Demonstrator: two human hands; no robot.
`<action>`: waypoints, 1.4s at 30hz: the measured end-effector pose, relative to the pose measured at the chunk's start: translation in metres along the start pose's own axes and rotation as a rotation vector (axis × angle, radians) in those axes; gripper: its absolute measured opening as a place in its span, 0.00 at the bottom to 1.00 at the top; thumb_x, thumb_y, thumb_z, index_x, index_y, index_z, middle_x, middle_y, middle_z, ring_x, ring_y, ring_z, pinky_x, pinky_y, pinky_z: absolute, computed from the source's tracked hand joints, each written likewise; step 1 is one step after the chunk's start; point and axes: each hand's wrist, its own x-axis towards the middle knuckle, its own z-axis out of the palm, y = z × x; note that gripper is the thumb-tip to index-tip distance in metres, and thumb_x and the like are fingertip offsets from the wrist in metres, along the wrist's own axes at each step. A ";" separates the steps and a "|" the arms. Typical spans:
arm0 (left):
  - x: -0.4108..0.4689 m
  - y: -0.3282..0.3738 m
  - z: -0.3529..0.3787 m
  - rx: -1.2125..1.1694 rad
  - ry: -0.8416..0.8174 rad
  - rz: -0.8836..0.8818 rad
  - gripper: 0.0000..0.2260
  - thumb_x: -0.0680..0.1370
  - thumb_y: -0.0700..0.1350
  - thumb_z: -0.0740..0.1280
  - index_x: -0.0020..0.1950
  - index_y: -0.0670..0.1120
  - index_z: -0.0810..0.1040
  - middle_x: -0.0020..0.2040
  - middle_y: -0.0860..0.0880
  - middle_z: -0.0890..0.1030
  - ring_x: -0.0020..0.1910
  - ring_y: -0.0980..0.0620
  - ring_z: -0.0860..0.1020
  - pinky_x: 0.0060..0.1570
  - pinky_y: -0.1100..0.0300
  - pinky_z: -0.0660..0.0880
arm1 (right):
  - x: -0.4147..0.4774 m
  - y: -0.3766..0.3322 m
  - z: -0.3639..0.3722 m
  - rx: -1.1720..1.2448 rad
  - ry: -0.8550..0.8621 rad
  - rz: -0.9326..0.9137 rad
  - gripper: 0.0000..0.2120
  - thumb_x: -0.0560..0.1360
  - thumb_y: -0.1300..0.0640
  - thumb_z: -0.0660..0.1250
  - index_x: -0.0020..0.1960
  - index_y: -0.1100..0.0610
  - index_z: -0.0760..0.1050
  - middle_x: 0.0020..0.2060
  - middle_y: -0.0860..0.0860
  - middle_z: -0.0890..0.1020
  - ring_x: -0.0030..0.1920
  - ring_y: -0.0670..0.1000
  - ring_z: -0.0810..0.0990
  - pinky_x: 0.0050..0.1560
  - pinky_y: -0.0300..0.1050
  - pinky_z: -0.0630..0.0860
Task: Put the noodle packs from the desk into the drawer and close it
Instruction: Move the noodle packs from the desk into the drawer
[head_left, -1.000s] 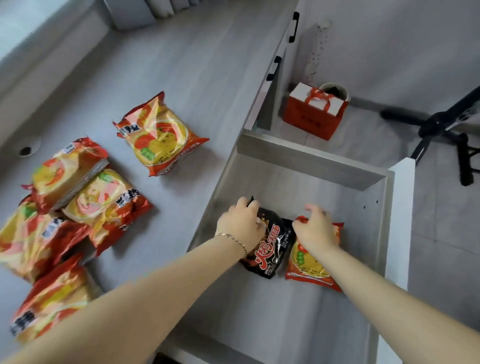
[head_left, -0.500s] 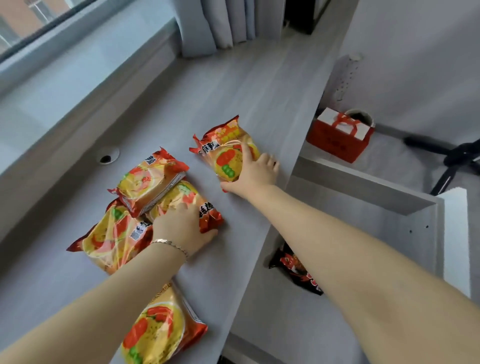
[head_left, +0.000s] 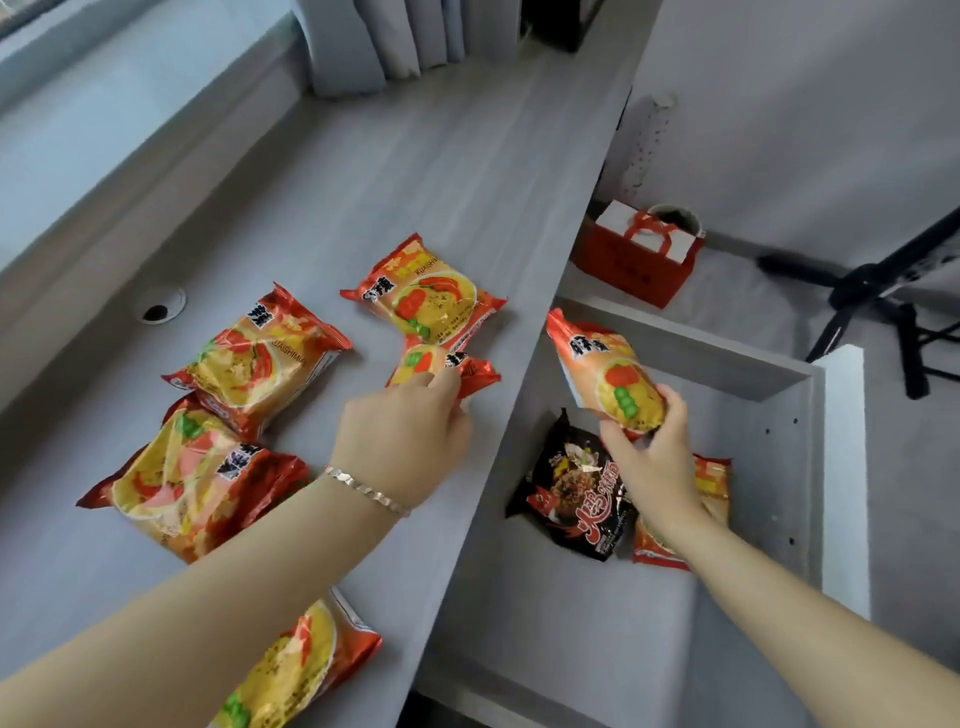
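Several red-and-yellow noodle packs lie on the grey desk (head_left: 457, 171). My left hand (head_left: 400, 447) grips one red-and-yellow pack (head_left: 441, 364) at the desk's right edge. My right hand (head_left: 654, 452) holds another red-and-yellow pack (head_left: 602, 374) up over the open drawer (head_left: 691, 353). A black noodle pack (head_left: 576, 493) and a red-and-yellow pack (head_left: 711, 483) lie inside the drawer, the latter partly hidden by my right arm. Loose packs remain on the desk at centre (head_left: 431, 296), left (head_left: 260, 358), lower left (head_left: 192, 488) and near the bottom edge (head_left: 296, 665).
A red gift bag (head_left: 639, 260) stands on the floor behind the drawer. A black tripod (head_left: 883, 296) is at the right. A cable hole (head_left: 161, 306) is in the desk at left. Curtains (head_left: 384, 36) hang at the back.
My right hand has lifted a pack off the desk and carried it right, over the drawer. My left hand has picked up another pack and moved it toward the desk edge.
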 end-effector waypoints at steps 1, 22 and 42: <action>0.002 0.015 -0.002 -0.041 0.031 0.059 0.10 0.75 0.48 0.59 0.43 0.43 0.76 0.34 0.48 0.81 0.26 0.43 0.78 0.23 0.66 0.53 | -0.003 0.017 -0.015 -0.078 0.043 0.048 0.32 0.70 0.53 0.69 0.69 0.54 0.58 0.62 0.54 0.72 0.59 0.53 0.74 0.48 0.39 0.72; 0.019 0.144 0.123 0.090 -0.794 0.305 0.23 0.79 0.45 0.62 0.73 0.48 0.59 0.67 0.43 0.69 0.65 0.41 0.71 0.55 0.48 0.73 | 0.024 0.034 -0.065 -0.508 -0.068 0.111 0.18 0.75 0.54 0.61 0.64 0.57 0.70 0.64 0.60 0.71 0.67 0.60 0.65 0.67 0.53 0.62; -0.048 -0.145 0.040 -0.288 -0.275 -1.197 0.47 0.67 0.68 0.66 0.77 0.56 0.43 0.78 0.45 0.42 0.75 0.35 0.38 0.68 0.30 0.48 | 0.066 -0.118 0.176 -1.081 -0.357 -0.347 0.47 0.67 0.35 0.65 0.75 0.48 0.42 0.75 0.65 0.45 0.75 0.65 0.42 0.72 0.65 0.42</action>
